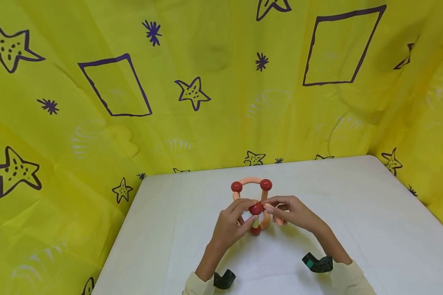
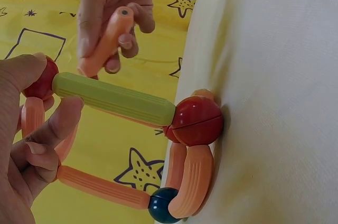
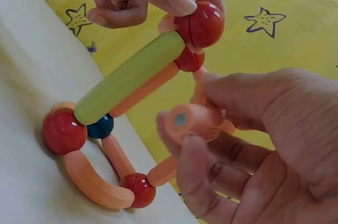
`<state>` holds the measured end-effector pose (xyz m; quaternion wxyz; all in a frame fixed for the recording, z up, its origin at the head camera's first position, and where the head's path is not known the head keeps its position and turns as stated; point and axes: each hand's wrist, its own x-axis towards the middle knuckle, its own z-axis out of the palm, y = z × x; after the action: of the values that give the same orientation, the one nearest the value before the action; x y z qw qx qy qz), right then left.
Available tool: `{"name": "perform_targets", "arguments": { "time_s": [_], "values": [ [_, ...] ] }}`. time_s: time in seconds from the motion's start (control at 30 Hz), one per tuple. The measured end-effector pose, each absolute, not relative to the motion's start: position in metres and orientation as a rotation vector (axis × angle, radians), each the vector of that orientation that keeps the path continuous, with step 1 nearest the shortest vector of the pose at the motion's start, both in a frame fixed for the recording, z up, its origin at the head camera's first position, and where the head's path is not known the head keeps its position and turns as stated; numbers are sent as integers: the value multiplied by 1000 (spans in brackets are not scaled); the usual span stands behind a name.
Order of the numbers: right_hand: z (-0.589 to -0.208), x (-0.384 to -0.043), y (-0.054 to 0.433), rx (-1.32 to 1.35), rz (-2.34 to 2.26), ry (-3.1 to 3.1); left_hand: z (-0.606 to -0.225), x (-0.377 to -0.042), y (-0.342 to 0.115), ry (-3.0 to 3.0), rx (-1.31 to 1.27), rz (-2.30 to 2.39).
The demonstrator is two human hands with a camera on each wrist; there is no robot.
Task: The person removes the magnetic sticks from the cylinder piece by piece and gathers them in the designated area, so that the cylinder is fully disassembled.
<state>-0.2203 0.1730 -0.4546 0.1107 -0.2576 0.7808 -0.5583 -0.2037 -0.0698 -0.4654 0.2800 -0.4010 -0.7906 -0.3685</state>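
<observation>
A frame of magnetic sticks and balls stands on the white table. My left hand pinches the red ball at its upper near corner. From that ball a light green stick runs down to another red ball at the table. Curved orange sticks join the balls around the base, one of them a dark blue ball. Just right of the frame, my right hand holds a loose orange stick between thumb and fingers. A round grey magnet shows in its end.
The white table extends around the frame. Behind and beside it hangs a yellow cloth printed with starfish and shapes. Each wrist wears a dark camera mount near the pale sleeve.
</observation>
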Motion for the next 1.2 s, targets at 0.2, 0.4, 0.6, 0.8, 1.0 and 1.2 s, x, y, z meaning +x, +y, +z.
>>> {"name": "perform_targets", "arguments": {
  "time_s": [0.2,0.4,0.6,0.8,1.0,1.2],
  "values": [
    [-457,-222,180,-529,-1580,2355,-466,-203,-69,-2120,-1067,-973],
    [-464,-228,189,-179,-1548,2499,-466,-203,-68,-2172,-1026,-989],
    [-471,-227,197,33,-1441,2586,-466,-200,-66,-2191,-1003,-1010],
    [-479,-230,209,120,-1344,2625,-466,-200,-65,-2156,-1019,-997],
    [-486,-233,216,154,-1280,2674,-465,-199,-65,-2164,-1020,-992],
    [-491,-231,214,176,-1275,2747,-464,-199,-66,-2162,-1019,-986]
  ]
}}
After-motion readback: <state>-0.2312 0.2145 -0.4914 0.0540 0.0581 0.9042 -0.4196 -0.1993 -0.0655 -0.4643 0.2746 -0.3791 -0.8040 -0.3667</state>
